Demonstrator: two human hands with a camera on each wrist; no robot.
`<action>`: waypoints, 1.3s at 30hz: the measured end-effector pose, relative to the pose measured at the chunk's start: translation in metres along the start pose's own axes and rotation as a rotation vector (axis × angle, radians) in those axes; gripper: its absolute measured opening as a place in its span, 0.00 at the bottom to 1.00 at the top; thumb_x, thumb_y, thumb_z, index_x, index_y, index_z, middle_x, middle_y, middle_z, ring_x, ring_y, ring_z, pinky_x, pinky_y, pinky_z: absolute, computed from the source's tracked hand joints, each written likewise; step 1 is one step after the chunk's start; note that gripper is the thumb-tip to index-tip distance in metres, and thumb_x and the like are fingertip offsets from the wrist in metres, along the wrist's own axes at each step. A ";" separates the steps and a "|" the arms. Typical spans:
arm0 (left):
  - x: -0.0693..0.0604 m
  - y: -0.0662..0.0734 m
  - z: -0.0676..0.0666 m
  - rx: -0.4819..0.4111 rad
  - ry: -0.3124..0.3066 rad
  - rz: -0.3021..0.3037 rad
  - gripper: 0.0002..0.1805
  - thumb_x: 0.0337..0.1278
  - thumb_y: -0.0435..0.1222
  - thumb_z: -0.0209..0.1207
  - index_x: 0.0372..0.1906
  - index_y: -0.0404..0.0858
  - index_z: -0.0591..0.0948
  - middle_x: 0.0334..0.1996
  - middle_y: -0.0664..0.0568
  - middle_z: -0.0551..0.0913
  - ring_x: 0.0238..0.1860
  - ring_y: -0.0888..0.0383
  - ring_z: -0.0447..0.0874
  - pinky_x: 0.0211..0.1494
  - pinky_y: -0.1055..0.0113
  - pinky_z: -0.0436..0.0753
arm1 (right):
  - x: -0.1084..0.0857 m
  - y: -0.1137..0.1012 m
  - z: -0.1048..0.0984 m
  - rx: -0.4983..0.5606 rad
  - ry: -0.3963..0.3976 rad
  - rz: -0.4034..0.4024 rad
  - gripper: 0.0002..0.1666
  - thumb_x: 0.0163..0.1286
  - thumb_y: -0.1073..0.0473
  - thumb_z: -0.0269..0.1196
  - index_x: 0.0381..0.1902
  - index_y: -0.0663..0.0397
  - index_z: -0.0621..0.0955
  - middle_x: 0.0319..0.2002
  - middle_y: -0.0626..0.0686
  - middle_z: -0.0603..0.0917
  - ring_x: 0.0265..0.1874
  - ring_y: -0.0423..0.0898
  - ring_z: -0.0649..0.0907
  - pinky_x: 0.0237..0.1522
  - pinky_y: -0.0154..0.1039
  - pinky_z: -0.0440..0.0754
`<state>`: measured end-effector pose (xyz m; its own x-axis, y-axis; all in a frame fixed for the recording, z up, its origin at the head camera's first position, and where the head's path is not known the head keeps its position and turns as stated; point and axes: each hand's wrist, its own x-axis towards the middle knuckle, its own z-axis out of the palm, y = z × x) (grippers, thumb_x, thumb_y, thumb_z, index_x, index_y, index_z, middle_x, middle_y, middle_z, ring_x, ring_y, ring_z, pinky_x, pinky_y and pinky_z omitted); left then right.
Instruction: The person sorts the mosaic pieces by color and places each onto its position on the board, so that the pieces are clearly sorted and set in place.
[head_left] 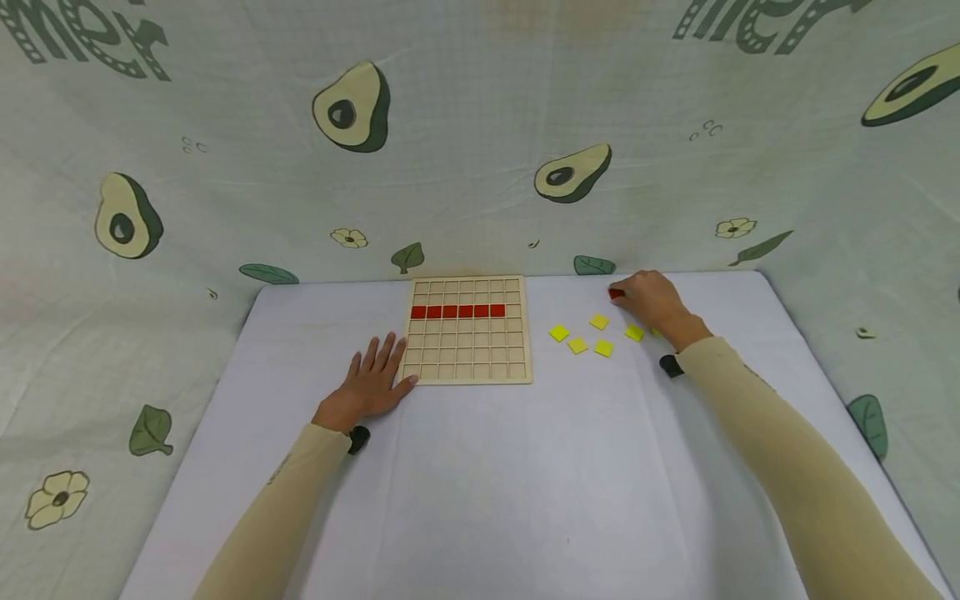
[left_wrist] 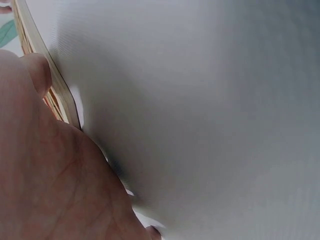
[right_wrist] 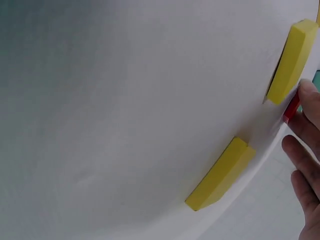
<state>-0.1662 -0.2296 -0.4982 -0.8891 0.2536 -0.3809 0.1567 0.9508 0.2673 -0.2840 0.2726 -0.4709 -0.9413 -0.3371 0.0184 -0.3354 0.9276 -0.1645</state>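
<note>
A light wooden grid board (head_left: 465, 356) lies on the table, with several red square tiles (head_left: 450, 312) in one row of its cells, starting at the left edge. My left hand (head_left: 369, 388) rests with fingers spread beside the board's left side, its thumb at the near left corner; the left wrist view shows the board's edge against that hand. Over by the far right of the table, my right hand (head_left: 654, 302) pinches a red tile (right_wrist: 292, 108) between thumb and fingers. Loose yellow tiles (head_left: 577, 345) lie between the board and this hand, one partly hidden under it.
The table (head_left: 510, 483) has a white cover. Behind it hangs a pale cloth (head_left: 465, 183) printed with avocados, leaves and flowers, meeting the table's far edge close behind the board. A dark wrist device (head_left: 360, 439) shows at the left cuff, another (head_left: 671, 366) at the right.
</note>
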 end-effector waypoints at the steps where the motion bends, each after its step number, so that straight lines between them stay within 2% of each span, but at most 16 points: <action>1: 0.000 0.000 0.000 -0.003 0.001 0.001 0.47 0.82 0.57 0.45 0.87 0.39 0.38 0.86 0.39 0.31 0.85 0.35 0.24 0.82 0.34 0.33 | 0.000 0.000 0.000 0.002 -0.002 0.006 0.20 0.72 0.63 0.71 0.59 0.66 0.86 0.52 0.67 0.89 0.48 0.63 0.86 0.57 0.59 0.83; 12: 0.000 0.000 -0.001 -0.006 0.003 -0.001 0.47 0.83 0.56 0.44 0.87 0.38 0.38 0.86 0.39 0.30 0.85 0.35 0.23 0.82 0.34 0.32 | 0.000 0.002 0.003 0.048 0.010 0.047 0.19 0.71 0.65 0.72 0.58 0.66 0.87 0.52 0.67 0.89 0.51 0.64 0.85 0.60 0.59 0.82; 19: 0.004 -0.001 0.000 0.008 -0.004 -0.003 0.47 0.82 0.59 0.42 0.87 0.41 0.36 0.87 0.41 0.29 0.85 0.37 0.23 0.83 0.35 0.33 | 0.000 0.004 0.005 0.013 0.038 0.004 0.17 0.71 0.67 0.72 0.56 0.66 0.88 0.51 0.65 0.90 0.50 0.63 0.87 0.58 0.58 0.83; 27: 0.001 0.002 -0.003 0.002 -0.006 -0.003 0.47 0.82 0.59 0.42 0.87 0.39 0.37 0.86 0.40 0.29 0.85 0.36 0.23 0.83 0.35 0.32 | 0.002 0.003 0.004 -0.056 0.009 -0.045 0.17 0.71 0.67 0.71 0.55 0.67 0.88 0.50 0.64 0.91 0.50 0.62 0.87 0.62 0.58 0.80; 39: -0.001 0.001 -0.001 0.000 -0.002 -0.002 0.47 0.82 0.58 0.43 0.87 0.39 0.37 0.86 0.39 0.30 0.85 0.36 0.23 0.83 0.34 0.32 | -0.001 0.000 0.002 -0.041 0.026 -0.063 0.15 0.72 0.66 0.70 0.54 0.69 0.88 0.48 0.64 0.91 0.49 0.62 0.87 0.61 0.59 0.80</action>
<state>-0.1658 -0.2289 -0.4969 -0.8886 0.2524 -0.3831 0.1554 0.9513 0.2662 -0.2828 0.2723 -0.4726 -0.9188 -0.3912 0.0529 -0.3948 0.9107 -0.1214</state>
